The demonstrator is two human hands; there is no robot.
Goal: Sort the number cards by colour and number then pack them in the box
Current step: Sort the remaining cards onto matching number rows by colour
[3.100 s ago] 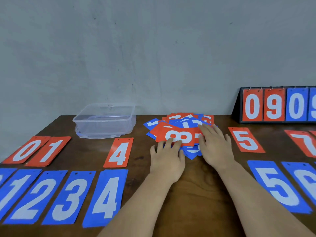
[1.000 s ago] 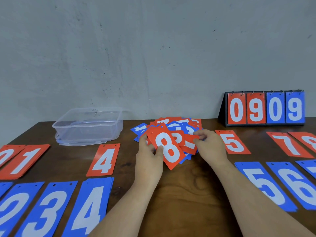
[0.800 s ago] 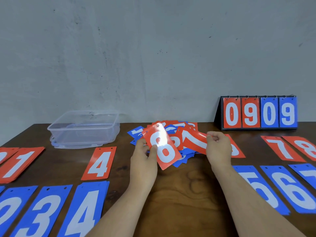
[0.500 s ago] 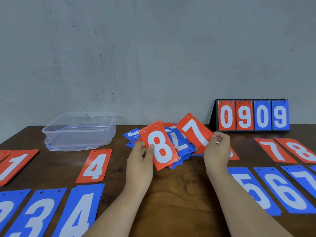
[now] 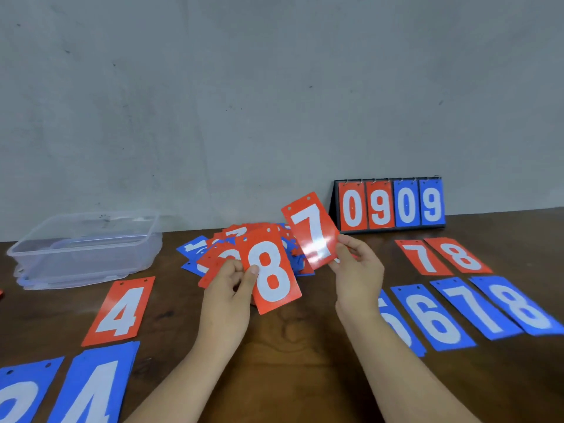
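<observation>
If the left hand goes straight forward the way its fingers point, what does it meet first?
Probably the mixed card pile lying just beyond the left hand, which holds the red 8 over the pile's near edge. Depth is hard to judge.

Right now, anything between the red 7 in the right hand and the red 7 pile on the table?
Nothing visible. The held red 7 in the right hand is raised; bare table lies between it and the red 7 pile.

Two hands (image 5: 227, 288), one box (image 5: 85, 248), one scoreboard (image 5: 392, 204).
</observation>
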